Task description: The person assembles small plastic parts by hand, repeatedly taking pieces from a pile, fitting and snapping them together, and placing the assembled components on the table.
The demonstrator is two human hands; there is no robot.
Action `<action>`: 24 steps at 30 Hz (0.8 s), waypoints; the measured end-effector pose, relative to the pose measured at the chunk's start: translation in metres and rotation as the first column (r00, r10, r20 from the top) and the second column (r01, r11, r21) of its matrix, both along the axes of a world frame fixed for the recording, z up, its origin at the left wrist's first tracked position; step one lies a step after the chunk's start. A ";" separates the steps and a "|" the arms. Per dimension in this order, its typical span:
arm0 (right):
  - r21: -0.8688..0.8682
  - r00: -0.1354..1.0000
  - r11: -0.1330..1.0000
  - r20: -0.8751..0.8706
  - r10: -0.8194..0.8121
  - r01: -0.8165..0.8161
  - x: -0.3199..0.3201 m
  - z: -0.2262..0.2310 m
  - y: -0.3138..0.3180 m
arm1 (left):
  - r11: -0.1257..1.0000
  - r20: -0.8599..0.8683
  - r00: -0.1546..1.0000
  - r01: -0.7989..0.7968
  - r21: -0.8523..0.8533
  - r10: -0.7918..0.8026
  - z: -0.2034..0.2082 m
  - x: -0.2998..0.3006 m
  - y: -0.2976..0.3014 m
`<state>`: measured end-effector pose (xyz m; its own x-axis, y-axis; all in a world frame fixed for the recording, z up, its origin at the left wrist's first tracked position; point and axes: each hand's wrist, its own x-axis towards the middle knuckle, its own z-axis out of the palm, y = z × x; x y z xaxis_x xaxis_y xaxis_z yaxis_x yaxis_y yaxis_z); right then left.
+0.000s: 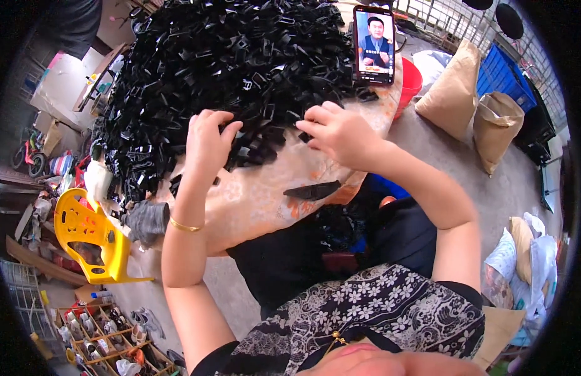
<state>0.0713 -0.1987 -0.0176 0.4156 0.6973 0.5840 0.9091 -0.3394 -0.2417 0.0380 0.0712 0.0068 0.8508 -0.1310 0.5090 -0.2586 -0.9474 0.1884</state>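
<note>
Clips (pixel 228 69), black plastic, lie heaped across the far half of the table (pixel 253 200), so both hands work its near edge. Left hand (pixel 209 141) curls its fingers into the pile; whether they pinch a piece I cannot tell. Right hand (pixel 337 131) does likewise, fingertips bent on loose clips. Phone (pixel 373 44) stands propped far right, facing the person; one dark strip (pixel 312 190) lies apart nearer.
</note>
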 end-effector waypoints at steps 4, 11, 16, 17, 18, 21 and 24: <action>-0.134 0.996 0.990 0.089 -0.020 0.032 0.007 0.000 0.000 | 0.954 -0.277 0.960 -0.050 -0.295 -0.035 -0.002 0.013 0.007; -0.017 0.982 1.000 -0.189 -0.025 0.022 -0.006 0.003 -0.010 | 0.830 -0.018 1.000 0.009 -0.558 -0.023 0.011 0.001 -0.015; -0.102 0.888 0.984 -0.425 -0.177 0.148 0.002 0.006 -0.021 | 0.657 -0.454 0.784 -0.079 -0.750 -0.423 0.021 -0.034 -0.057; -0.141 0.883 0.982 -0.436 -0.176 0.126 0.005 0.007 -0.023 | 0.660 -0.488 0.752 -0.095 -0.745 -0.443 0.015 -0.037 -0.065; -0.178 0.858 0.977 -0.477 -0.189 0.116 0.005 0.012 -0.027 | 0.674 -0.526 0.729 -0.120 -0.728 -0.438 0.012 -0.038 -0.070; -0.123 0.898 0.988 -0.438 0.028 -0.091 0.009 0.017 -0.039 | 0.707 -0.583 0.703 -0.162 -0.688 -0.406 0.010 -0.040 -0.075; -0.175 0.906 0.981 -0.423 0.006 -0.088 0.006 0.021 -0.042 | 0.710 -0.600 0.713 -0.206 -0.674 -0.363 0.006 -0.040 -0.073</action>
<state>0.0778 -0.2408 0.0033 0.5570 0.8003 0.2218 0.7535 -0.3748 -0.5401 -0.0023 -0.0014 0.0127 0.9747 -0.0947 -0.2026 0.1367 -0.4648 0.8748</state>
